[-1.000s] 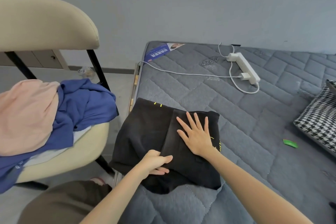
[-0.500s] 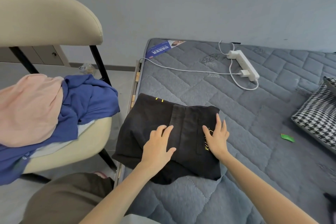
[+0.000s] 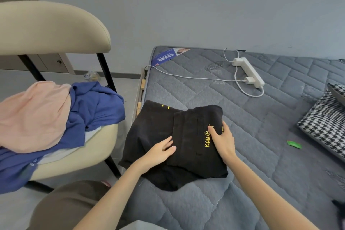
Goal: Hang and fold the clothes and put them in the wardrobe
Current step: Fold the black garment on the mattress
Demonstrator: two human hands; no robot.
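Observation:
A black garment (image 3: 158, 127) with yellow lettering lies partly folded on the near left corner of the grey quilted mattress (image 3: 261, 136). My left hand (image 3: 160, 152) rests on it with fingers nearly straight, tips at the edge of the folded-over flap. Over the flap's right side, my right hand (image 3: 223, 141) grips the fabric, thumb on the lettering and fingers curled round the edge. More clothes are heaped on the beige chair (image 3: 56, 30) to the left: a pink piece (image 3: 33, 114) over a blue shirt (image 3: 93, 106), with something white beneath.
A white power strip (image 3: 249, 73) and its cable (image 3: 186, 77) lie at the back of the mattress. A houndstooth cushion (image 3: 324, 125) and a green scrap (image 3: 294, 144) are on the right. A blue leaflet (image 3: 166, 57) sits at the far corner. Cabinet doors (image 3: 50, 63) stand behind the chair.
My right hand slid from flat on the flap's middle to its right edge and took hold there, uncovering the yellow lettering. My left hand uncurled and now lies flat by the flap.

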